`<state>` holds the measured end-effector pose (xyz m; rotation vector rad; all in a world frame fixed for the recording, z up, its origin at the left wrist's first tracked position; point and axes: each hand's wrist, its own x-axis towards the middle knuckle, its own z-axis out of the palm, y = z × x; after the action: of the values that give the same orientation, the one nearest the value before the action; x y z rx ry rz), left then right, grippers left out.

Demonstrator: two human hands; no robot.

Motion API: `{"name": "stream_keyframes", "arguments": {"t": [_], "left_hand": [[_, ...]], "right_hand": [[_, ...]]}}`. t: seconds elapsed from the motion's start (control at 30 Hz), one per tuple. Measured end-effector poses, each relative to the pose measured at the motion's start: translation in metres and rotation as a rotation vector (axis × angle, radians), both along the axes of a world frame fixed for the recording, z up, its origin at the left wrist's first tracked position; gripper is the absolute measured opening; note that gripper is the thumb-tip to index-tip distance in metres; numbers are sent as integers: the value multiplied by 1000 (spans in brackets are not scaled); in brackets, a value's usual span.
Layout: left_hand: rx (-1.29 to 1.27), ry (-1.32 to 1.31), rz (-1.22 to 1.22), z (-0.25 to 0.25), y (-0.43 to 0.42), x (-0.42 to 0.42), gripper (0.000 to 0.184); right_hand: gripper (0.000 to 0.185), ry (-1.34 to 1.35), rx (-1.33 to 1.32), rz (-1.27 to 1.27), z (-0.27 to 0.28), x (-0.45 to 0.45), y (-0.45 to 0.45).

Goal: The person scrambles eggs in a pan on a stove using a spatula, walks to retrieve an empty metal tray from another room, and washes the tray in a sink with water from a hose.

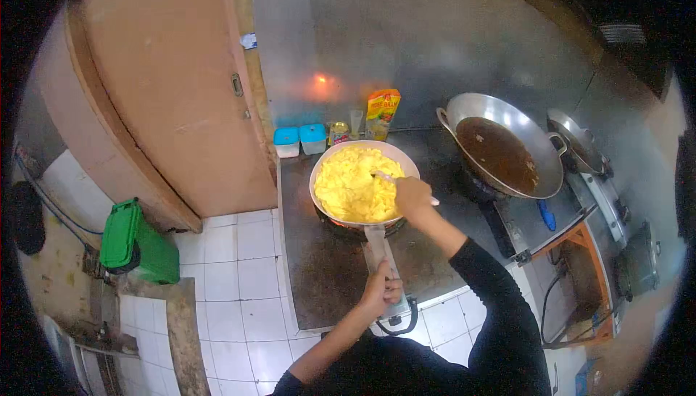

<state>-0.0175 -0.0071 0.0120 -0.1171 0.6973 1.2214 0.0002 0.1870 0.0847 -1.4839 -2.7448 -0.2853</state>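
As left fingers (392, 286) grip the handle (376, 242) and right fingers (404, 190) a utensil (383, 176), yellow food (348, 186) (moist, lumpy) fills the pan (395, 152).

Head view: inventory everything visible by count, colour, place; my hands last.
Flat stovetop: 1, dark grey, centre
Round frying pan: 1, pale, on stovetop
Lumpy food: 1 heap, yellow, in frying pan
Slim metal utensil: 1, silver, in food
Two-handled wok: 1, silver, right of frying pan
Murky liquid: 1 pool, brown, in wok
Shallow metal pan: 1, silver, right of wok
Square tubs: 2, blue-lidded, behind frying pan
Small round tin: 1, gold, beside tubs
Printed packet: 1, yellow-orange, right of tin
Lidded bin: 1, green, lower left
Plain door: 1, brown, left
Left hand: 1, black-sleeved, on frying pan's handle
Right hand: 1, black-sleeved, holding utensil
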Motion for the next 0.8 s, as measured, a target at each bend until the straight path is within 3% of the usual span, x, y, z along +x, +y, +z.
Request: {"name": "stream_keyframes", "arguments": {"t": [0.07, 0.17, 0.27, 0.4, 0.47, 0.63, 0.7, 0.8], "left_hand": [[-12, 0, 19, 2, 3, -1, 37], [-3, -11, 25, 1, 3, 0, 37], [32, -36, 34, -7, 4, 2, 37], [70, -34, 31, -11, 4, 2, 37], [-30, 6, 26, -4, 4, 2, 38], [6, 0, -14, -5, 8, -2, 39], [-3, -27, -44, -6, 6, -4, 38], [-1, 20, -25, 3, 4, -5, 39]], "right_hand": [[14, 118, 128, 23, 15, 14, 3], [14, 99, 144, 20, 78, 39, -34], [14, 121, 143, -85, 95, 48, -43], [17, 151, 170, -192, 49, 28, -7], [17, 167, 162, -217, 18, 18, 14], [17, 248, -12, -289, -29, 2, 43], [18, 283, -52, -249, -35, -1, 52], [23, 265, -155, 56, -20, -3, 72]]}}
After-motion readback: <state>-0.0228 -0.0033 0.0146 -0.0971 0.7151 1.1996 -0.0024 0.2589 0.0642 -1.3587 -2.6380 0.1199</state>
